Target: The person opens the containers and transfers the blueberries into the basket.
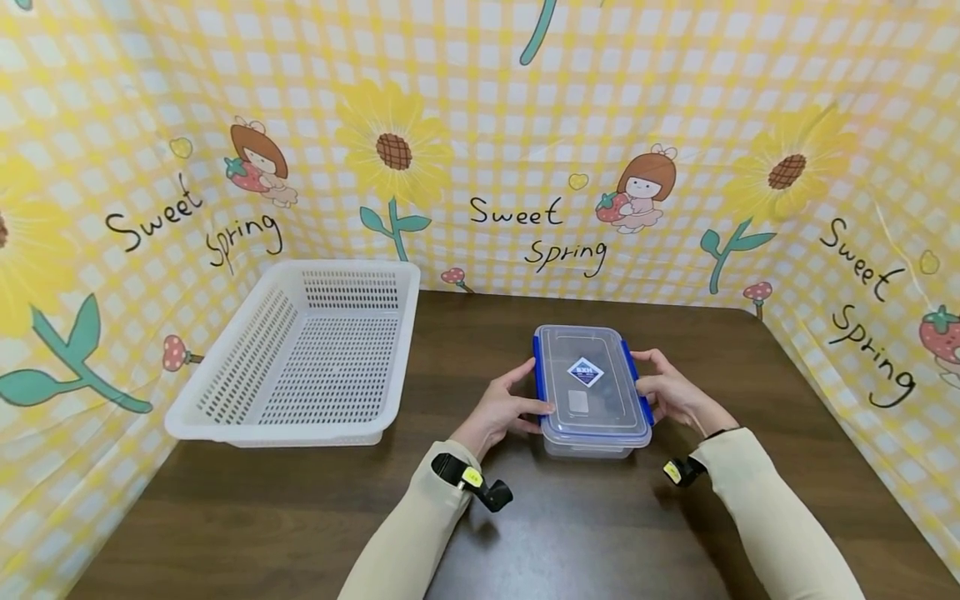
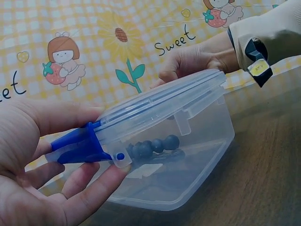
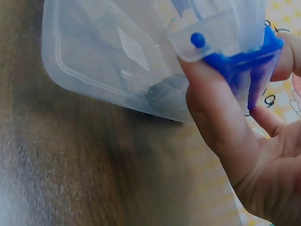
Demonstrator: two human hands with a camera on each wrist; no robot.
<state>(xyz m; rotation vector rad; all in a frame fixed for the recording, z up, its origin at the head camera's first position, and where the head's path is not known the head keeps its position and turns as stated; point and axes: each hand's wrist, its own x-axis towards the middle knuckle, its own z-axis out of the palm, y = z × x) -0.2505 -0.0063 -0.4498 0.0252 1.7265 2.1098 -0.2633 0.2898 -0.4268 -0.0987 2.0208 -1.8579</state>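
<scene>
A clear plastic food storage box (image 1: 588,333) with a lid and blue side latches is between the two hands. My left hand (image 1: 504,408) grips its left side. In the left wrist view, the thumb lies on top and the fingers are under the blue latch (image 2: 80,146), which juts outward. Several dark round balls (image 2: 157,145) in a row show through the box wall. On the opposite side my right hand (image 1: 675,392) holds the box, fingers curled around the other blue latch (image 3: 244,66). A blue and white diamond label (image 1: 585,372) is on the lid.
To the left stands a white perforated plastic basket (image 1: 405,350). Brown wood-grain table (image 1: 225,508) lies under both. A yellow checked cloth (image 1: 480,125) with sunflowers and lettering hangs behind and along both sides. Each wrist wears a strapped black camera.
</scene>
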